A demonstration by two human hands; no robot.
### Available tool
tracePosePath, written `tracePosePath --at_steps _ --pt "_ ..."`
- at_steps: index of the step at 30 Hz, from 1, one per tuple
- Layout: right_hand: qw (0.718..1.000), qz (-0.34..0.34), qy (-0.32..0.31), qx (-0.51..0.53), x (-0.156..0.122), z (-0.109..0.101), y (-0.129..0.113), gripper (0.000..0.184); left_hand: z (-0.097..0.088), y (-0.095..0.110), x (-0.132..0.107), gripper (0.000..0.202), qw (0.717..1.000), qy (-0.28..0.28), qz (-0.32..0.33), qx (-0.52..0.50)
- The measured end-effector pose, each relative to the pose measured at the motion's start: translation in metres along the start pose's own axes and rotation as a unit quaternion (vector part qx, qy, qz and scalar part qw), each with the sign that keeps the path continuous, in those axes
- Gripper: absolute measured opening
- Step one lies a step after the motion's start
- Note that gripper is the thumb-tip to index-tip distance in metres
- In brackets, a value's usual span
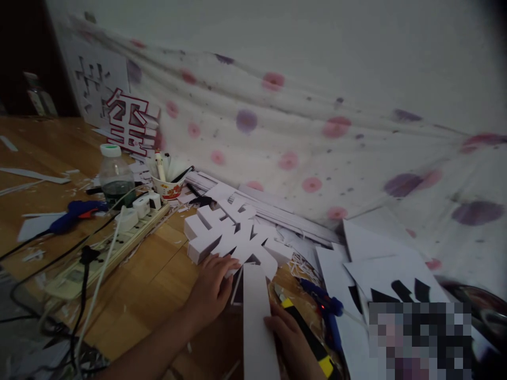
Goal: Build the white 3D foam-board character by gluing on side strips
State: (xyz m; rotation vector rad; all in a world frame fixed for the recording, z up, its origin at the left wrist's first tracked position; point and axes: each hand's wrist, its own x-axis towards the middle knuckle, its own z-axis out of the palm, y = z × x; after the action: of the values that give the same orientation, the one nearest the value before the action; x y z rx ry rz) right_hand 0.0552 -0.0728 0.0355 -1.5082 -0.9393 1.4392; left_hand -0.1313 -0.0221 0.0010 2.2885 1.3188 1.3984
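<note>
A white three-dimensional cut-out character (pixel 233 232), apparently of foam board, rests on the wooden surface in front of me. My left hand (pixel 216 282) has its fingers bent over the character's near edge, gripping it. A long white strip (pixel 259 322) runs from that edge down toward me. Along its right side, my right hand (pixel 291 338) holds the strip; some of its fingers are hidden. Just beyond this hand lies a yellow-and-black utility knife (pixel 307 330) with its blade out. Farther right is a blue glue gun (pixel 327 309) with a small red light.
At left, a cream power strip (pixel 106 253) carries plugs and trailing cables. A bottle (pixel 116 177), another blue glue gun (pixel 77 214) and a cup of pens (pixel 168 184) stand or lie near it. White sheets (pixel 390 264) lean at right. A spotted cloth (pixel 285 132) covers the wall.
</note>
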Motion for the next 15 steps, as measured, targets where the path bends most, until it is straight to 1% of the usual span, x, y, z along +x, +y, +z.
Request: tracePosePath --at_steps 3,6,9,10,12,15 --pt "0.999 0.034 0.008 -0.01 0.003 -0.011 -0.002 0.033 0.001 -0.001 0.0 0.037 1.0 -0.008 -0.001 0.003" --pt "0.999 0.036 0.015 -0.016 0.004 -0.017 -0.002 0.036 0.002 -0.002 -0.001 0.036 1.0 -0.008 -0.002 0.003" --pt "0.999 0.029 0.013 -0.011 0.003 -0.016 -0.001 0.037 0.004 -0.003 -0.001 0.036 1.0 0.001 0.005 0.006" --pt "1.0 0.027 0.001 -0.007 0.002 -0.014 0.0 0.036 0.004 -0.003 -0.001 0.036 1.0 0.003 0.007 0.008" --pt "0.999 0.019 -0.045 0.011 0.0 -0.01 0.001 0.036 0.004 -0.004 -0.001 0.036 1.0 0.001 0.006 0.012" --pt "0.992 0.008 -0.106 0.063 -0.002 -0.003 0.004 0.038 0.003 -0.004 -0.001 0.035 1.0 -0.009 0.005 0.018"
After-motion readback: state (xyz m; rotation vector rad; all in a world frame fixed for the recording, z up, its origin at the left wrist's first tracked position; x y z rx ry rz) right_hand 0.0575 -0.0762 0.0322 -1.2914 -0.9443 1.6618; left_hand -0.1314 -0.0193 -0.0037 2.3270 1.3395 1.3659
